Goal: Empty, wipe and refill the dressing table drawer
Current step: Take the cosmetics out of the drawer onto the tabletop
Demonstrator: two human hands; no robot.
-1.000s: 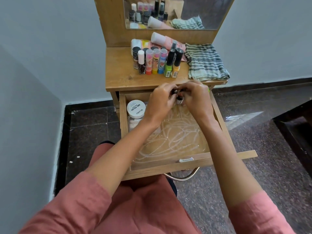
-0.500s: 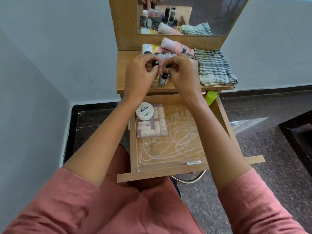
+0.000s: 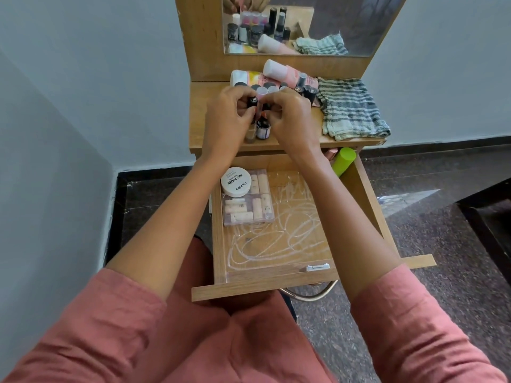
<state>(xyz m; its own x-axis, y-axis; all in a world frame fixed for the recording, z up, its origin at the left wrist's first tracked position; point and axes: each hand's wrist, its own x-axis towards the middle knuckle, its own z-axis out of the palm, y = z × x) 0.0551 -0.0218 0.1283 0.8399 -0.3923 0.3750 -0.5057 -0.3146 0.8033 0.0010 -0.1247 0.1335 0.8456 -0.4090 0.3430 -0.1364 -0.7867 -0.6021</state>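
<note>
Item 1. Drawer (image 3: 265, 284): stood pulled fully open below the desk (image 3: 204, 117), its liner scrawled with white loops.

Item 2. Clear box (image 3: 249, 214): lay in the drawer's 10 o'clock corner and held pale small tubes. A white round tub (image 3: 236, 181) marked NAIL POLISH sat on the box's far left corner.

Item 3. Green cylinder (image 3: 343, 161): leaned in the drawer's 1 o'clock corner, partly under the desk edge.

Item 4. Small bottles (image 3: 262, 129): a dark-capped cluster held between both hands over the desk's front edge, at 12 o'clock from the drawer. Whether their bases touched the desk could not be told.

Item 5. Left hand (image 3: 229, 117): fingers curled, pinching a black cap in the cluster.

Item 6. Right hand (image 3: 293, 117): fingers curled in, pinching the same cluster from 3 o'clock.

Item 7. Row of capped bottles (image 3: 266, 88): stood just behind the hands, with two tubes (image 3: 282, 71) lying toward the mirror (image 3: 345, 23).

Item 8. Striped cloth (image 3: 351, 109): lay folded on the desk at 3 o'clock from the hands.
</note>
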